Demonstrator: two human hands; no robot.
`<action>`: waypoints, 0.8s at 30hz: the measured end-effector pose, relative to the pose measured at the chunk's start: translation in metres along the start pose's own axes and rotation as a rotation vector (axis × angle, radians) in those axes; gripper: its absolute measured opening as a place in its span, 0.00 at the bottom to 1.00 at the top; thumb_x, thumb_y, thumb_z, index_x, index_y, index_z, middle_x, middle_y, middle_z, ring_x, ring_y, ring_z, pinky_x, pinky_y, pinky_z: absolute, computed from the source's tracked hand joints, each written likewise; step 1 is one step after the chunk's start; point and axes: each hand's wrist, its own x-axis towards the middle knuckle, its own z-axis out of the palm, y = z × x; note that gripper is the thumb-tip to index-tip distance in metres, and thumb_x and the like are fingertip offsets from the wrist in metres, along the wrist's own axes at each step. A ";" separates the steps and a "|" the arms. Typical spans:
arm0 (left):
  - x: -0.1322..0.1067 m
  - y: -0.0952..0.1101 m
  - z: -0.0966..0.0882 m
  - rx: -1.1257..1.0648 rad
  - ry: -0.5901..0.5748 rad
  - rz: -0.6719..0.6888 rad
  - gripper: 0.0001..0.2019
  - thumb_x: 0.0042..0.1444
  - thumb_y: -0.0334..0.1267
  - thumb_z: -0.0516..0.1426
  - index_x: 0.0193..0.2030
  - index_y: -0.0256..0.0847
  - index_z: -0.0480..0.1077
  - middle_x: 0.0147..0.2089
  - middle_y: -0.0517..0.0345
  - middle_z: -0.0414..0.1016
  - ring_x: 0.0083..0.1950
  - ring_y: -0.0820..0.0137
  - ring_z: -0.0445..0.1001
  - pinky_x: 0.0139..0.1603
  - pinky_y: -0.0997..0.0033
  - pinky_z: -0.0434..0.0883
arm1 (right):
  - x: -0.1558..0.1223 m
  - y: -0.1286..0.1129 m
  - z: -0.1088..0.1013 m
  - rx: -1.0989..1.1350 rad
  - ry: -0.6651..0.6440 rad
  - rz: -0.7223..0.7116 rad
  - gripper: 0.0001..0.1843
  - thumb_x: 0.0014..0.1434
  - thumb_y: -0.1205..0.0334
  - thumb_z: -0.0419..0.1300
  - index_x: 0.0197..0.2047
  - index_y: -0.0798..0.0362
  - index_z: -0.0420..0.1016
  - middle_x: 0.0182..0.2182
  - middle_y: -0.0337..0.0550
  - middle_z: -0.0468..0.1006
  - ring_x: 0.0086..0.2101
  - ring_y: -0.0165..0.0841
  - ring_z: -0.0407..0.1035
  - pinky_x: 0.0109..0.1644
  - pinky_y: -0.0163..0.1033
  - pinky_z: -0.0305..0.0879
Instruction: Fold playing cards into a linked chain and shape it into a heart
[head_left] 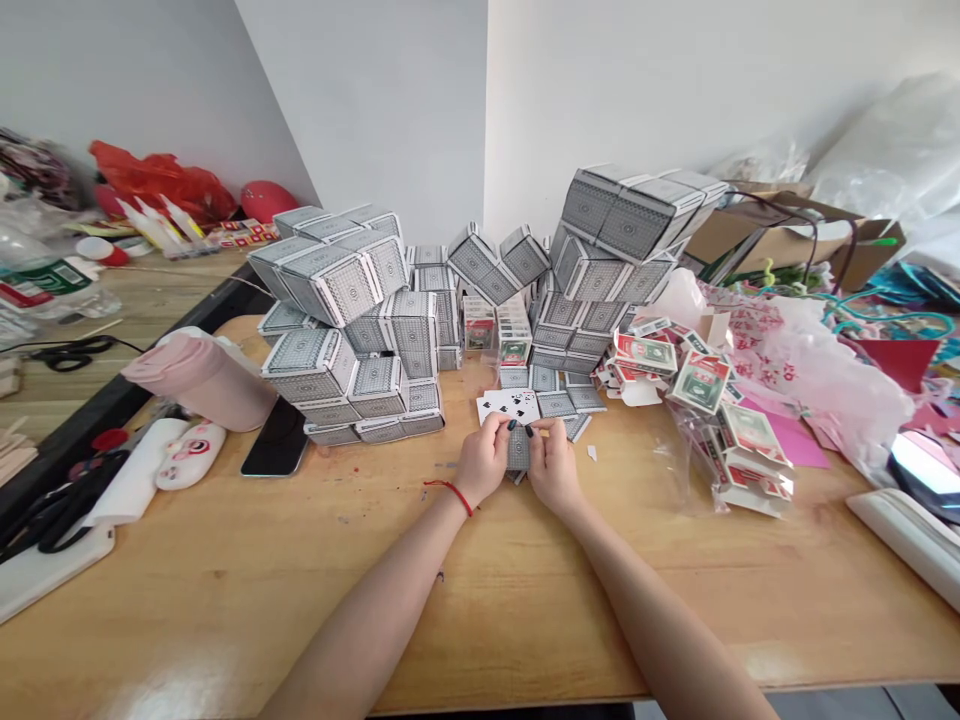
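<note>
My left hand (481,460) and my right hand (553,462) meet over the middle of the wooden table (225,570), both closed on a small stack of grey-backed playing cards (517,448) held between them. A face-up spade card (510,405) fans out just above my fingers. A red string circles my left wrist. Behind my hands rise cube structures built of folded cards: a large one (352,330) at left, another (615,250) at right.
A pink cup (202,375) lies tipped beside a black phone (275,450) at left, with scissors (45,515) near the edge. Red and green card boxes (705,385) in plastic wrap and a pink bag (817,370) crowd the right.
</note>
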 end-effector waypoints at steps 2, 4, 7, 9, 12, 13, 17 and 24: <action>0.000 0.001 -0.001 -0.041 -0.044 -0.007 0.12 0.59 0.41 0.44 0.45 0.39 0.62 0.22 0.63 0.65 0.22 0.74 0.64 0.24 0.76 0.59 | 0.001 0.001 -0.001 -0.017 0.058 0.003 0.10 0.59 0.53 0.42 0.37 0.50 0.56 0.20 0.37 0.66 0.17 0.30 0.59 0.22 0.34 0.52; 0.000 0.002 -0.002 -0.056 -0.096 0.000 0.14 0.58 0.42 0.46 0.47 0.39 0.60 0.20 0.65 0.62 0.21 0.75 0.62 0.23 0.76 0.58 | 0.002 0.001 -0.003 -0.026 0.118 0.015 0.11 0.59 0.53 0.42 0.37 0.50 0.56 0.24 0.40 0.68 0.20 0.31 0.61 0.23 0.35 0.54; 0.000 0.004 0.001 -0.048 -0.118 0.011 0.12 0.58 0.42 0.46 0.44 0.38 0.61 0.20 0.65 0.61 0.20 0.75 0.60 0.22 0.77 0.57 | 0.004 0.003 -0.005 -0.032 0.143 0.040 0.11 0.59 0.53 0.42 0.37 0.50 0.56 0.24 0.41 0.68 0.20 0.32 0.61 0.23 0.35 0.53; -0.001 0.004 0.003 -0.048 -0.104 -0.003 0.10 0.58 0.42 0.46 0.39 0.38 0.62 0.19 0.65 0.59 0.19 0.76 0.59 0.21 0.77 0.55 | 0.004 0.005 -0.004 -0.024 0.131 0.057 0.10 0.59 0.53 0.43 0.37 0.50 0.56 0.22 0.39 0.67 0.18 0.31 0.60 0.22 0.35 0.52; -0.001 0.003 0.005 -0.046 -0.056 -0.031 0.10 0.58 0.41 0.46 0.34 0.39 0.62 0.17 0.66 0.57 0.18 0.76 0.57 0.20 0.77 0.54 | 0.003 0.007 -0.002 0.004 0.108 0.064 0.10 0.59 0.52 0.43 0.37 0.50 0.56 0.20 0.37 0.66 0.18 0.31 0.60 0.22 0.35 0.51; -0.001 0.002 0.005 -0.040 -0.037 -0.036 0.10 0.58 0.42 0.46 0.33 0.39 0.62 0.17 0.66 0.57 0.18 0.76 0.57 0.20 0.77 0.54 | 0.003 0.008 -0.001 0.012 0.091 0.059 0.10 0.59 0.53 0.44 0.38 0.50 0.56 0.19 0.36 0.65 0.17 0.31 0.59 0.22 0.35 0.52; 0.001 -0.001 0.001 -0.024 0.044 -0.060 0.13 0.58 0.43 0.46 0.31 0.38 0.64 0.20 0.62 0.63 0.21 0.76 0.61 0.21 0.77 0.56 | 0.004 0.007 -0.002 0.057 -0.004 0.014 0.12 0.59 0.54 0.46 0.42 0.51 0.58 0.22 0.36 0.66 0.20 0.30 0.60 0.24 0.34 0.56; 0.008 -0.010 -0.001 -0.210 0.313 -0.166 0.15 0.58 0.43 0.46 0.47 0.38 0.64 0.31 0.54 0.71 0.30 0.72 0.69 0.30 0.74 0.65 | 0.014 0.010 -0.009 -0.164 0.090 -0.226 0.12 0.53 0.56 0.54 0.40 0.51 0.68 0.39 0.48 0.71 0.42 0.39 0.62 0.46 0.46 0.60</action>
